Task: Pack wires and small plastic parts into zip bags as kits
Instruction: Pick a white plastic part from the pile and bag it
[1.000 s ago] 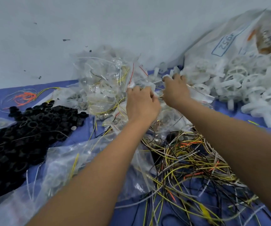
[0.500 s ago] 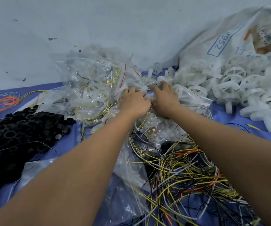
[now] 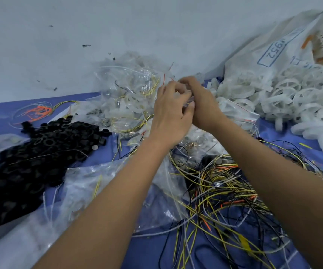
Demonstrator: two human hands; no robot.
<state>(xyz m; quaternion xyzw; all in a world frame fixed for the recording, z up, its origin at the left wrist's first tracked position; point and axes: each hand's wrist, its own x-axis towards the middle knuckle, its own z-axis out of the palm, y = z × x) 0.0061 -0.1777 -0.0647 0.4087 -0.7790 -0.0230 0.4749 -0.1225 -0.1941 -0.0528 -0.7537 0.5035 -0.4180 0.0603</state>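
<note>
Both hands meet above the middle of the blue worktop (image 3: pixel 102 154), toward its far edge by the wall. The left hand (image 3: pixel 171 115) and right hand (image 3: pixel 205 105) have fingers curled together, pinching a small clear zip bag (image 3: pixel 188 102) between them; the bag is mostly hidden and blurred, its contents unreadable. Behind lies a heap of filled zip bags (image 3: pixel 125 98), too many to count. A wire tangle (image 3: pixel 220 193) spreads toward the near edge, cut off below. Black plastic parts (image 3: pixel 40 152) pile at the left edge; white plastic parts (image 3: pixel 284 101) at the right spill from one sack (image 3: pixel 273 49). Bare blue shows only in narrow strips.
</note>
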